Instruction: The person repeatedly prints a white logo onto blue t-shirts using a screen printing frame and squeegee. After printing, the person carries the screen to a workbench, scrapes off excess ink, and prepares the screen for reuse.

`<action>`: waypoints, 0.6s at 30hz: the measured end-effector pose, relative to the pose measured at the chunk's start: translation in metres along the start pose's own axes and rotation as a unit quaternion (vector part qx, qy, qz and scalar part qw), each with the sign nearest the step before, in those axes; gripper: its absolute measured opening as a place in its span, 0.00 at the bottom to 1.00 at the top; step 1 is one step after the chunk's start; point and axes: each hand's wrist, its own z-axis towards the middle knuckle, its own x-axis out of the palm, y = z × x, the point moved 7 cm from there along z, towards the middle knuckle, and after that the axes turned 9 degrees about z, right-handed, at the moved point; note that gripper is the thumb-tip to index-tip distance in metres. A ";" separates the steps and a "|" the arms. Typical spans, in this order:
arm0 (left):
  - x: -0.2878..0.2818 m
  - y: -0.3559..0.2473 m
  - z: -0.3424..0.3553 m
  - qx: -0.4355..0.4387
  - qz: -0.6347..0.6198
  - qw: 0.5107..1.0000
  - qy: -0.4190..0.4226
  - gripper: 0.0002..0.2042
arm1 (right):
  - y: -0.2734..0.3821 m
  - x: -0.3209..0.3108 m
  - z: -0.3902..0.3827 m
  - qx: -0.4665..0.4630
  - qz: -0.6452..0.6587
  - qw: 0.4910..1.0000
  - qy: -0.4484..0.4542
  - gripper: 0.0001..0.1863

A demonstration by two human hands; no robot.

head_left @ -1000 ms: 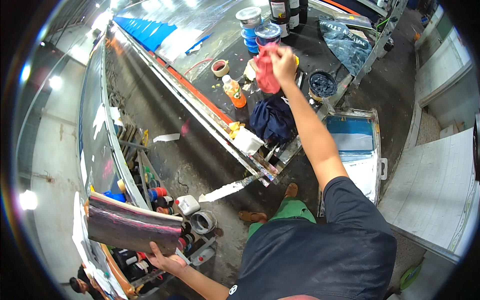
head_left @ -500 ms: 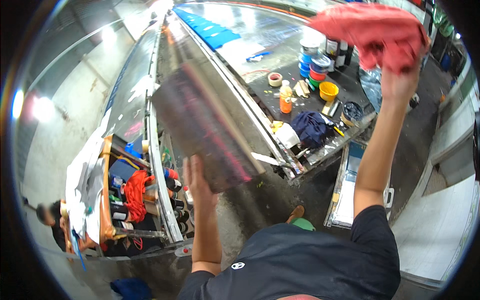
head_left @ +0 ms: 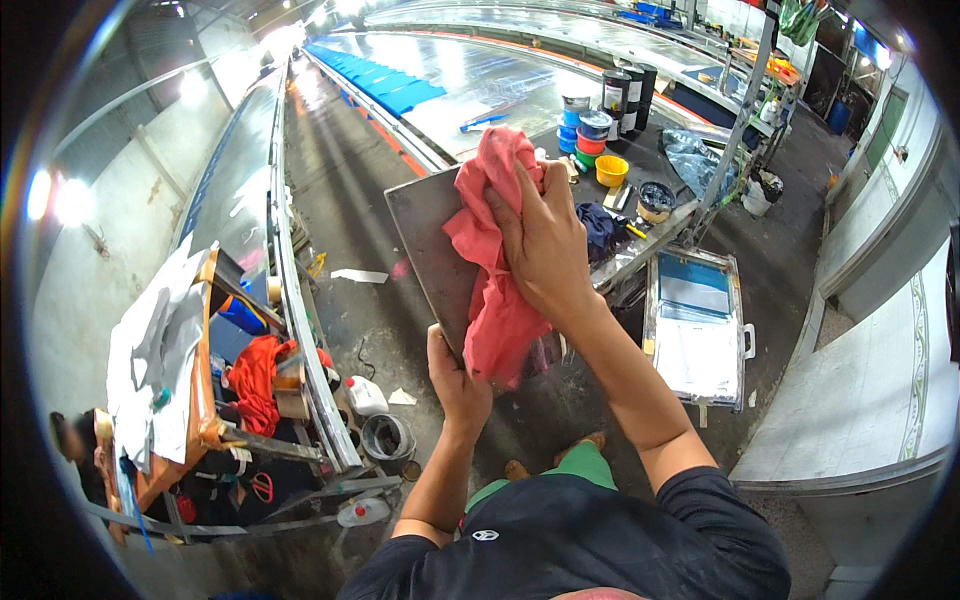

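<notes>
Held up in front of me is a flat dark board [head_left: 425, 235] with a grey, stained face. My left hand [head_left: 455, 390] grips its lower left edge from below. My right hand [head_left: 545, 240] is closed on a crumpled pink cloth [head_left: 500, 330] and presses it against the board's face, so the cloth covers much of the board's right part.
At the right, a table holds pots, a yellow bowl [head_left: 610, 171] and dark cloth [head_left: 603, 230]; a white-and-blue screen frame [head_left: 693, 360] stands below it. A left rack holds paper [head_left: 150, 350] and red cloth [head_left: 258, 390]. A partly hidden person [head_left: 77, 450] is at the left edge.
The board has risen from the lower left to the centre. My right hand has brought the pink cloth from the upper right onto the board. The view has shifted toward the long tables.
</notes>
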 end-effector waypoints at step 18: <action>-0.049 -0.062 -0.157 -0.110 0.065 0.992 -0.019 0.12 | -0.005 -0.145 -0.088 0.270 0.445 0.839 -0.161 0.21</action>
